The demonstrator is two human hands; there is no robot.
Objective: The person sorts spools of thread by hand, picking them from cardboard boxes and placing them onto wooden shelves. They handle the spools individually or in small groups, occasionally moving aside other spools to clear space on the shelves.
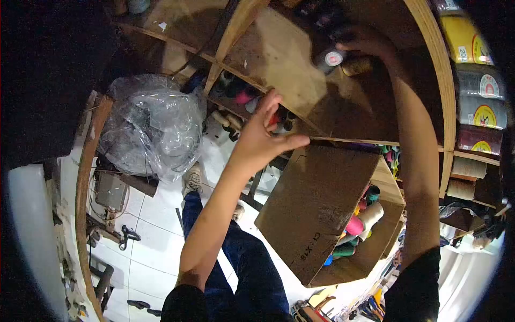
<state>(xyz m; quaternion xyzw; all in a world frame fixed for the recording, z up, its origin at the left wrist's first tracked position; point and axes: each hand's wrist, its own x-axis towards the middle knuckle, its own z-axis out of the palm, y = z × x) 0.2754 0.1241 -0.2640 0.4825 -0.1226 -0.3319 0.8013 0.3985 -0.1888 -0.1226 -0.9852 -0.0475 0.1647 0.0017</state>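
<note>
Nearest us, the left hand [258, 140] is empty, thumb and fingers spread apart. Lower right of it sits the cardboard box [316, 204], open, loose thread spools [370, 214] inside; we can't see its support, so we judge a bump could tip it and spill them. Farther off, on the wooden shelf [279, 48], we'd guess the white-ended spool [333, 58] could roll if fingers only brush its round side. It lies at the fingertips of the right hand [375, 44], well apart from the left hand. Dark there: we can't tell whether the right hand grips or just touches.
</note>
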